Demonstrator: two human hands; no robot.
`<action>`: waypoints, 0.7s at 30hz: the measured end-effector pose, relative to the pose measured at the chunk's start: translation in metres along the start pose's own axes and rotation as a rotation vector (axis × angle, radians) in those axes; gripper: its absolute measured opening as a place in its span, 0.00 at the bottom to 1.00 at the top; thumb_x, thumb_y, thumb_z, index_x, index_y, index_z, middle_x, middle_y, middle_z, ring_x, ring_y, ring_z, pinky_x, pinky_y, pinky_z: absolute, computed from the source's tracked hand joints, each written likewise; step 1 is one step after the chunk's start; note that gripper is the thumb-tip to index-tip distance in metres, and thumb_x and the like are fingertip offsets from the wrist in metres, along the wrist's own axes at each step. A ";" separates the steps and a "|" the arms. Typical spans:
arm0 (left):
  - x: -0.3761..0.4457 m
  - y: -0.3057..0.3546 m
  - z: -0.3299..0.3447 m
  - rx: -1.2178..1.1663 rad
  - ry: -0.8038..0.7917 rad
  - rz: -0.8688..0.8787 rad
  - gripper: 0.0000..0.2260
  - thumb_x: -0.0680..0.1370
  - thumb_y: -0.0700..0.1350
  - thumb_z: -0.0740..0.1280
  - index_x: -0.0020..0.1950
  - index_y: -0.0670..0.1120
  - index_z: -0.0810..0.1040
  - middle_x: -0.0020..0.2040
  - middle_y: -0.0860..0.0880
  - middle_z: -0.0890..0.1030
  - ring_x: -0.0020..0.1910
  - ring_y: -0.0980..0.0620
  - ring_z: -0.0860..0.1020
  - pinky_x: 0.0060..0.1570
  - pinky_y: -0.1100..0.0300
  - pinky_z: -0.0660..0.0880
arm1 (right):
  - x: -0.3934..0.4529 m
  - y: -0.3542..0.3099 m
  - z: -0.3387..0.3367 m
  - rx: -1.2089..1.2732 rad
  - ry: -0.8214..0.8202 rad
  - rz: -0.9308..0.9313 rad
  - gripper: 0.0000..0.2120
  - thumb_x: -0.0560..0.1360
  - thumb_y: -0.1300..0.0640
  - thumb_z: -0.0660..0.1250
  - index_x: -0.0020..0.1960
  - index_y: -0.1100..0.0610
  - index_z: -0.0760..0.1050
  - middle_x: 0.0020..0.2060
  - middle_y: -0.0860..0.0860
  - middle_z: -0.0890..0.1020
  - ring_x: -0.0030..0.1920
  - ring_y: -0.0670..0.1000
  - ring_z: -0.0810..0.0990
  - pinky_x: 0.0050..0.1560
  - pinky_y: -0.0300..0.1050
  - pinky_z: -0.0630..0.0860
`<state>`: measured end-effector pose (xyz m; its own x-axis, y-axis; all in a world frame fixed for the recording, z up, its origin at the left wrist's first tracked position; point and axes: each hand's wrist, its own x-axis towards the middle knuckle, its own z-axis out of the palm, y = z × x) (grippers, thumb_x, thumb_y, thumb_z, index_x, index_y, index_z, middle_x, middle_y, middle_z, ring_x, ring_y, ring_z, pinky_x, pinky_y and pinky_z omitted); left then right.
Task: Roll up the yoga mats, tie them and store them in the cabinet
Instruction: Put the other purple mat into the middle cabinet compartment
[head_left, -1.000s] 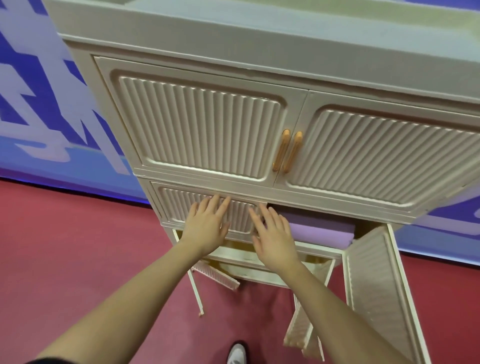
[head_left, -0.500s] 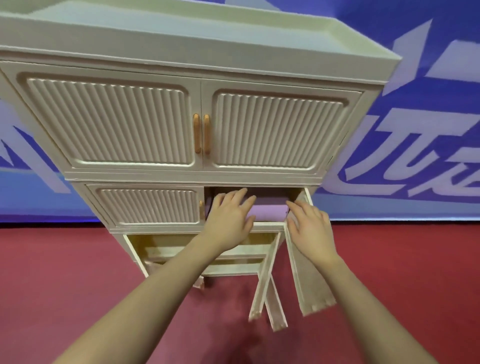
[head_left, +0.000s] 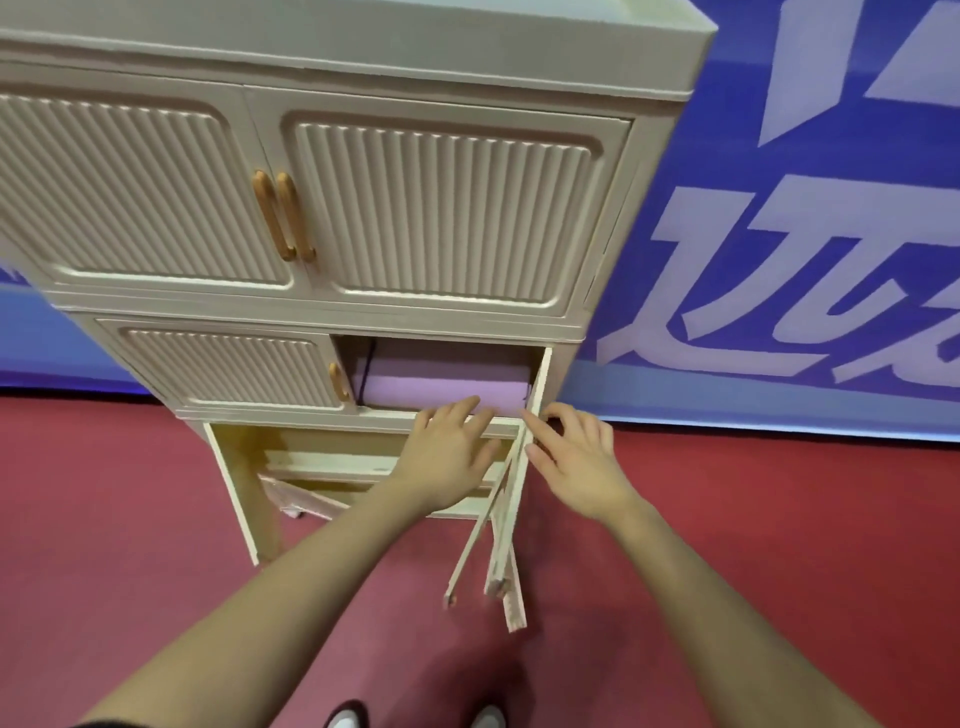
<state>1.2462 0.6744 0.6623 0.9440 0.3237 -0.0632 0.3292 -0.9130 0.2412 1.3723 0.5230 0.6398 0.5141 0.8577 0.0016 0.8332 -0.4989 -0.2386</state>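
Observation:
A rolled purple yoga mat (head_left: 441, 387) lies inside the middle-right compartment of the cream cabinet (head_left: 363, 67), with a dark tie around its left end. My left hand (head_left: 447, 457) reaches to the compartment's lower edge, fingers straight and touching the mat's front. My right hand (head_left: 576, 457) rests on the edge of the open compartment door (head_left: 535, 410), which swings out to the right; its fingers are loosely bent.
The two upper doors and the middle-left door (head_left: 228, 369) are closed. The bottom compartment (head_left: 322, 462) stands open, with its doors (head_left: 498, 561) hanging out over the red floor. A blue and white banner (head_left: 805, 234) covers the wall behind. My shoes (head_left: 343, 719) show at the bottom.
The view shifted so the cabinet now sits left. My right hand moved from the mat to the open door's edge. My left hand moved right, from the closed door to the mat.

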 end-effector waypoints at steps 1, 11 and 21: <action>-0.003 -0.004 -0.002 -0.018 0.005 -0.014 0.35 0.73 0.64 0.39 0.75 0.52 0.63 0.76 0.48 0.61 0.73 0.49 0.61 0.66 0.56 0.53 | 0.006 -0.005 0.005 0.006 0.018 -0.026 0.30 0.77 0.39 0.41 0.74 0.47 0.62 0.65 0.49 0.67 0.63 0.51 0.59 0.65 0.49 0.51; -0.018 -0.091 0.006 0.090 0.007 -0.020 0.31 0.76 0.56 0.50 0.73 0.40 0.65 0.70 0.40 0.70 0.65 0.39 0.73 0.62 0.46 0.70 | 0.070 -0.062 0.047 0.003 0.174 -0.037 0.27 0.73 0.52 0.55 0.71 0.58 0.65 0.66 0.59 0.72 0.65 0.58 0.67 0.64 0.52 0.61; 0.000 -0.197 0.015 0.498 0.130 0.432 0.27 0.75 0.48 0.61 0.71 0.37 0.68 0.74 0.41 0.65 0.74 0.42 0.59 0.72 0.46 0.50 | 0.101 -0.102 0.068 -0.012 0.173 0.008 0.28 0.71 0.57 0.59 0.71 0.57 0.63 0.66 0.57 0.71 0.67 0.60 0.69 0.68 0.56 0.59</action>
<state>1.1817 0.8504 0.6000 0.9932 -0.0975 0.0630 -0.0781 -0.9626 -0.2593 1.3250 0.6691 0.5983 0.5477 0.8199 0.1668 0.8305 -0.5084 -0.2277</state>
